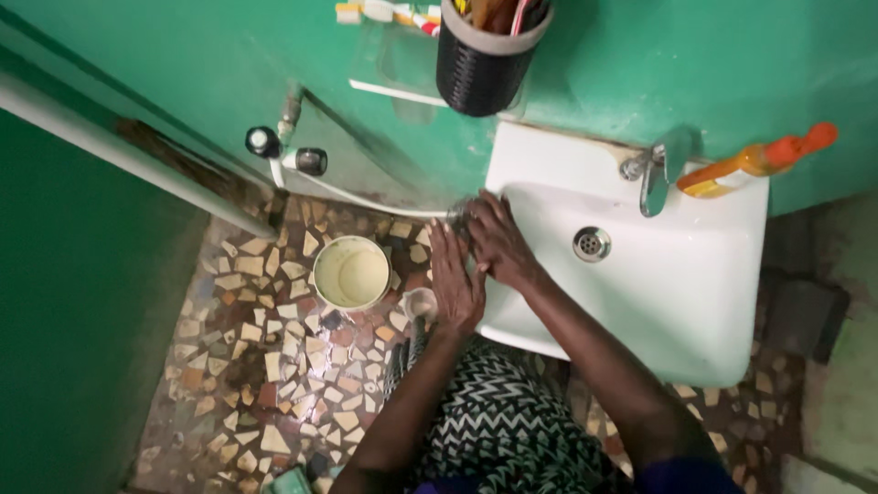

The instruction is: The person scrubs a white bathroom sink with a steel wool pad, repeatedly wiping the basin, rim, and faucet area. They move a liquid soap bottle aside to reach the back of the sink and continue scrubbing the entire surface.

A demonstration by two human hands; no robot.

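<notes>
A white sink (695,302) is fixed to a green wall, and both my hands are at its left rim. My left hand (455,279) lies flat with fingers stretched along the outer left edge and holds nothing. Just above it, my right hand (498,240) presses on the sink's back-left corner. Its fingertips cover a small, blurred grey pad (457,214). My forearms come up from the bottom of the view over my black-and-white zigzag garment (503,430).
A chrome tap (654,174), an orange bottle (759,160) and the drain (592,243) are on the sink. On the mosaic floor (274,366) stand a cream bucket (352,273) and a small clear cup (421,302). A black holder (480,55) sits on a glass shelf (393,87); pipe valves (263,142) lie left.
</notes>
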